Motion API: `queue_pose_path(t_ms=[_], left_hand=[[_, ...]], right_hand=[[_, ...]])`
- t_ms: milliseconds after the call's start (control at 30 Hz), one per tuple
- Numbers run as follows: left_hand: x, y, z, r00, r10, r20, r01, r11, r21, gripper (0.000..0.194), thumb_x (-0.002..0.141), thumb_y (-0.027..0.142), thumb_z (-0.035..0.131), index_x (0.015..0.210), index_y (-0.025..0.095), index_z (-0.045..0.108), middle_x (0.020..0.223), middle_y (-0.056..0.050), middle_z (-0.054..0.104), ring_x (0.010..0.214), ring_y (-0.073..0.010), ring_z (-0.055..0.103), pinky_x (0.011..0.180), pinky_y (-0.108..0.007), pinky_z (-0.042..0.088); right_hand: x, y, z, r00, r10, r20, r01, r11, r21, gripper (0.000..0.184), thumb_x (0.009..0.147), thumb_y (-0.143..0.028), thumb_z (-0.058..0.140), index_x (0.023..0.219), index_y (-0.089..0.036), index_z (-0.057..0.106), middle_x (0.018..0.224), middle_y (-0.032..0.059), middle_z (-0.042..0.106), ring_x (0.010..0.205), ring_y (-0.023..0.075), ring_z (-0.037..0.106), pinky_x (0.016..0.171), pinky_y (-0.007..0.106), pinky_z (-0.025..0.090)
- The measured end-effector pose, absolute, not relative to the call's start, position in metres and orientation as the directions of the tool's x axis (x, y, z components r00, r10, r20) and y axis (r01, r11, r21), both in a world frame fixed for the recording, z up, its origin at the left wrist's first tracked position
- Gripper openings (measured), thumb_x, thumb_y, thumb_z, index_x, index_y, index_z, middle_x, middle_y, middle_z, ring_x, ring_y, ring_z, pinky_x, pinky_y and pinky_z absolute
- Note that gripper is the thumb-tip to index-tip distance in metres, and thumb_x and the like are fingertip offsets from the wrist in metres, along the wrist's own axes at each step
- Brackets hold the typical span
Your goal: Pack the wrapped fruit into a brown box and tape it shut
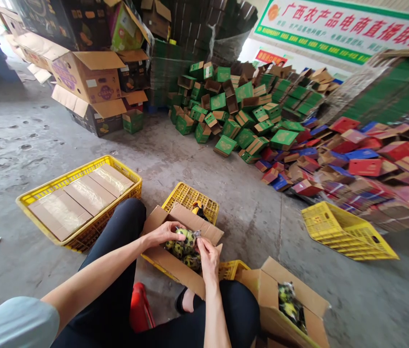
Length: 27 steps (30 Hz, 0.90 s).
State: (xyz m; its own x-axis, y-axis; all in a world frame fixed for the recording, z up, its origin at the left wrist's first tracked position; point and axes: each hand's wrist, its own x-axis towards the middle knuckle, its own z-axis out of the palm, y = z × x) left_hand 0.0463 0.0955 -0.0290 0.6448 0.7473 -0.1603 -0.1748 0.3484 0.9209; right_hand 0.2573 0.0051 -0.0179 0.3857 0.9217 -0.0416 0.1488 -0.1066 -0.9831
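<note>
Bagged fruit (190,238) — held between left fingers (179,236) and right fingers (202,245), forearms (99,276) converging

The single head-worn camera faces forward and downward. The left hand (167,234) and right hand (209,257) lie close, below frame centre; the banner (349,25) stands far off, upper right.

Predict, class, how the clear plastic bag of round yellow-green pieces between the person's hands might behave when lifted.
The clear plastic bag of round yellow-green pieces would probably sag and shift, since its thin-looking film bulges over separate lumps. It may feel slippery, given the film's shine. Held only by the gathered end at the right hand, it would likely dangle.
</note>
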Motion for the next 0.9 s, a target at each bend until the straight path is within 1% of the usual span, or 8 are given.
queue_pose_path(t_ms=[100, 167, 267, 333, 500, 633, 767, 900], left_hand=[[0.047, 0.095, -0.032, 0.634, 0.752, -0.18, -0.173, 0.364, 0.915, 0.066, 0.069, 0.062, 0.095, 0.107, 0.013, 0.075, 0.095, -0.007, 0.076, 0.082, -0.0185, 0.068, 0.078, -0.028, 0.051], [0.048, 0.095, -0.033, 0.615, 0.761, -0.207, -0.175, 0.388, 0.905, 0.065, 0.071, 0.067, 0.092, 0.102, 0.013, 0.074, 0.091, -0.005, 0.073, 0.078, -0.0163, 0.065, 0.072, -0.026, 0.048], [0.048, 0.095, -0.035, 0.596, 0.771, -0.224, -0.177, 0.398, 0.9, 0.066, 0.072, 0.071, 0.089, 0.097, 0.013, 0.071, 0.087, -0.003, 0.069, 0.074, -0.0137, 0.061, 0.066, -0.024, 0.045], [0.049, 0.095, -0.037, 0.606, 0.762, -0.227, -0.17, 0.403, 0.899, 0.067, 0.072, 0.073, 0.088, 0.095, 0.013, 0.071, 0.084, -0.002, 0.067, 0.072, -0.0128, 0.059, 0.066, -0.024, 0.044], [0.049, 0.093, -0.039, 0.671, 0.699, -0.246, -0.136, 0.442, 0.887, 0.069, 0.076, 0.079, 0.083, 0.093, 0.012, 0.071, 0.079, -0.002, 0.065, 0.067, -0.0112, 0.055, 0.065, -0.024, 0.044], [0.047, 0.091, -0.032, 0.673, 0.696, -0.251, -0.169, 0.476, 0.863, 0.073, 0.083, 0.08, 0.075, 0.11, 0.013, 0.076, 0.099, -0.008, 0.071, 0.079, -0.014, 0.062, 0.073, -0.025, 0.049], [0.044, 0.09, -0.027, 0.697, 0.685, -0.212, -0.163, 0.439, 0.884, 0.084, 0.077, 0.073, 0.086, 0.14, 0.021, 0.069, 0.134, -0.014, 0.069, 0.11, -0.0238, 0.065, 0.083, -0.028, 0.053], [0.043, 0.093, -0.028, 0.75, 0.634, -0.186, -0.082, 0.368, 0.926, 0.083, 0.075, 0.066, 0.091, 0.139, 0.016, 0.072, 0.126, -0.013, 0.074, 0.107, -0.0261, 0.067, 0.083, -0.03, 0.052]], right_hand=[[0.252, 0.005, -0.016, 0.399, 0.914, -0.069, 0.109, -0.122, -0.986, 0.047, 0.084, -0.066, 0.075, 0.1, -0.024, 0.086, 0.115, 0.0121, 0.083, 0.105, 0.0352, 0.076, 0.086, 0.051, 0.068], [0.247, 0.005, -0.016, 0.398, 0.913, -0.091, 0.041, -0.117, -0.992, 0.056, 0.085, -0.066, 0.075, 0.121, -0.024, 0.082, 0.124, 0.0132, 0.081, 0.109, 0.0359, 0.077, 0.087, 0.05, 0.068], [0.244, 0.004, -0.017, 0.304, 0.948, -0.095, -0.04, -0.086, -0.995, 0.08, 0.08, -0.06, 0.084, 0.151, -0.028, 0.065, 0.14, 0.0132, 0.075, 0.12, 0.0358, 0.075, 0.091, 0.05, 0.067], [0.245, 0.004, -0.018, 0.196, 0.976, -0.092, -0.039, -0.086, -0.996, 0.086, 0.076, -0.053, 0.09, 0.154, -0.03, 0.062, 0.146, 0.012, 0.071, 0.129, 0.0354, 0.072, 0.101, 0.051, 0.064], [0.253, 0.005, -0.019, 0.109, 0.988, -0.107, -0.008, -0.107, -0.994, 0.075, 0.08, -0.049, 0.09, 0.148, -0.027, 0.068, 0.15, 0.01, 0.069, 0.141, 0.0341, 0.064, 0.119, 0.051, 0.053], [0.256, 0.006, -0.024, 0.166, 0.976, -0.14, -0.008, -0.14, -0.99, 0.081, 0.079, -0.058, 0.088, 0.15, -0.027, 0.066, 0.147, 0.0104, 0.072, 0.127, 0.0347, 0.073, 0.105, 0.048, 0.063], [0.258, 0.009, -0.032, 0.284, 0.933, -0.22, 0.011, -0.233, -0.972, 0.088, 0.073, -0.072, 0.086, 0.144, -0.022, 0.072, 0.108, 0.0113, 0.084, 0.087, 0.0324, 0.082, 0.079, 0.046, 0.07], [0.262, 0.011, -0.038, 0.317, 0.918, -0.237, 0.044, -0.264, -0.964, 0.084, 0.073, -0.081, 0.08, 0.133, -0.021, 0.078, 0.097, 0.011, 0.085, 0.074, 0.0306, 0.08, 0.071, 0.045, 0.069]])
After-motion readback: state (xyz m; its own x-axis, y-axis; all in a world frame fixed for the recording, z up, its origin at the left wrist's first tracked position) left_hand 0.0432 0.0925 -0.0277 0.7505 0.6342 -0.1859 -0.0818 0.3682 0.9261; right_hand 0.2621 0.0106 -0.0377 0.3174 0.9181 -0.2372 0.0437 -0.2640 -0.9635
